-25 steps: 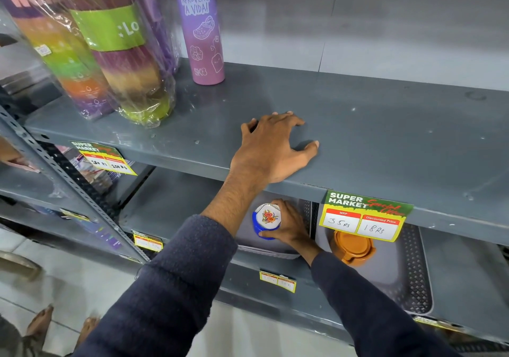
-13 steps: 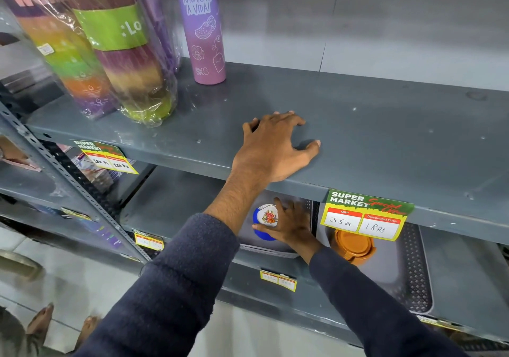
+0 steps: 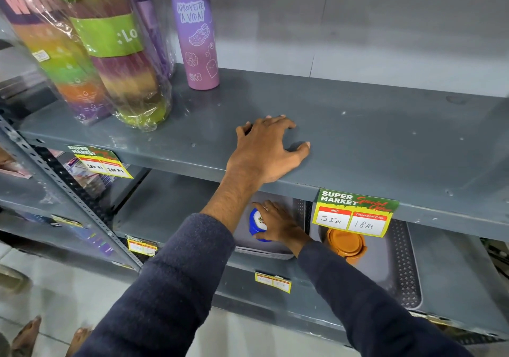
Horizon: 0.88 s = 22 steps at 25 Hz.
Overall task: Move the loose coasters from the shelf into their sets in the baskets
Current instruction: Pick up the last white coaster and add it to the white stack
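— What is the head camera showing of your left hand?

— My left hand (image 3: 264, 150) is lying palm down on the upper shelf (image 3: 385, 136), its fingers (image 3: 286, 123) spread and released, grasping nothing. My dark sleeve (image 3: 170, 287) is crossing in front of the lower shelf.

— And the right one?

— My right hand (image 3: 278, 223) is reaching under the upper shelf into the left grey basket (image 3: 264, 252) on the lower shelf. Its fingers (image 3: 268, 208) are closing around a blue-rimmed coaster (image 3: 257, 223) with a white printed face; the coaster is tilting up on edge, over the basket's floor. Whether it is touching the floor, I cannot tell.

— Anything beside it?

— Just to the right, a second grey basket (image 3: 405, 268) is holding a stack of orange coasters (image 3: 345, 243), partly hidden behind a price tag (image 3: 355, 212) hanging from the upper shelf's edge.

— What is standing on the upper shelf?

— A purple bottle (image 3: 197, 42) is standing upright at the back left, and next to it wrapped multicoloured bottles (image 3: 110, 61) are leaning in clear plastic, well apart from my left hand.
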Available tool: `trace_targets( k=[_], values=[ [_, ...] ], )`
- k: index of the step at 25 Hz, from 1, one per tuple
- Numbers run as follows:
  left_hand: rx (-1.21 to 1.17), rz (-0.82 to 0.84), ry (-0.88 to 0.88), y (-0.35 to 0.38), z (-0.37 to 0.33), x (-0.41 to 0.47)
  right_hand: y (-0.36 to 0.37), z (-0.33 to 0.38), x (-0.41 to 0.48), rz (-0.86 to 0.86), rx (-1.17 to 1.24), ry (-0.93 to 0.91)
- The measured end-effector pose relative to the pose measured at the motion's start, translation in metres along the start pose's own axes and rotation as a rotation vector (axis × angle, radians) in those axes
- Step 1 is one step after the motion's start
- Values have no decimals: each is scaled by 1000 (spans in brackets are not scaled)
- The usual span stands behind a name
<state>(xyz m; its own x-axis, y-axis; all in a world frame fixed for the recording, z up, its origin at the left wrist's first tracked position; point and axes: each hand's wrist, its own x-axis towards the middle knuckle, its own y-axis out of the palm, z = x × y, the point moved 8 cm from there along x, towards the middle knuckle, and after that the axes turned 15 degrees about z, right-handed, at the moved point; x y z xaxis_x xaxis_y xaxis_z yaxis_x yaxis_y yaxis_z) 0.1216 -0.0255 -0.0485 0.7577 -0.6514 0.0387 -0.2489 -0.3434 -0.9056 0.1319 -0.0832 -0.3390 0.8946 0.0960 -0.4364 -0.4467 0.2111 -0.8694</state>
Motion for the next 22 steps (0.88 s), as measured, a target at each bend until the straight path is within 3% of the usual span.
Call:
trace_targets(
  k=[4,6,8,10,14,17,22],
  values=[
    [10,0,8,1,1,1,4,-41,-31,-34,482,64],
    [9,-10,8,1,2,2,11,-88,-75,-160,829,207],
    [5,-39,10,0,2,2,12,-130,-119,-288,1002,341],
    [-8,-72,15,-2,2,2,7,-152,-145,-194,930,397],
    [-15,-109,41,-4,1,1,9,-165,-154,165,282,440],
    [-15,-111,47,-4,1,2,20,-169,-144,207,149,457],
    [-3,-105,44,-4,1,3,24,-175,-132,159,165,465]
  ],
)
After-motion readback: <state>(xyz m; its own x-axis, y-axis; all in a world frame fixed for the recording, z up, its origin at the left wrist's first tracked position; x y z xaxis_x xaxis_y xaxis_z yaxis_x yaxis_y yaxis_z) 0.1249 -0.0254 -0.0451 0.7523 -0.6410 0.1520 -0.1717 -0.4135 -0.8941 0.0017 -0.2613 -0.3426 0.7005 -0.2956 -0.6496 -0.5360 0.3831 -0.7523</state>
